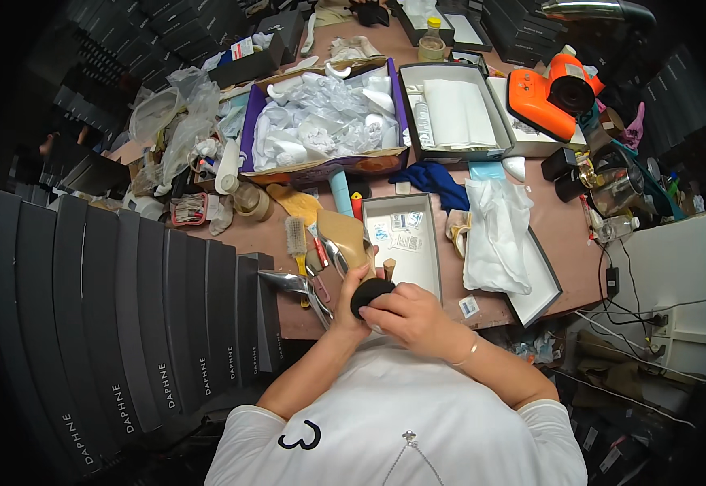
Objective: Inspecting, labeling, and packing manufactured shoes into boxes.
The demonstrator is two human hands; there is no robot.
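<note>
My left hand (349,304) is closed around a silver high-heeled shoe (342,235), whose beige insole faces up and whose toe points away from me. A round black pad (372,298) is pinched in the fingers of my right hand (418,322), close against the left hand and the near end of the shoe. The pad hides part of the shoe there, so I cannot tell if they touch. To the left, a second silver shoe (288,282) lies at the table edge. Beside the held shoe are a yellow-handled brush (296,239) and an open shallow box (426,243) with small packets.
Grey shoeboxes (138,316) stand in a row at the left. Farther back, a purple carton (248,134) holds crumpled white paper. An orange heat-gun-like tool (543,101) rests at the back right. White tissue (499,235) lies over a box lid (543,283) at the right.
</note>
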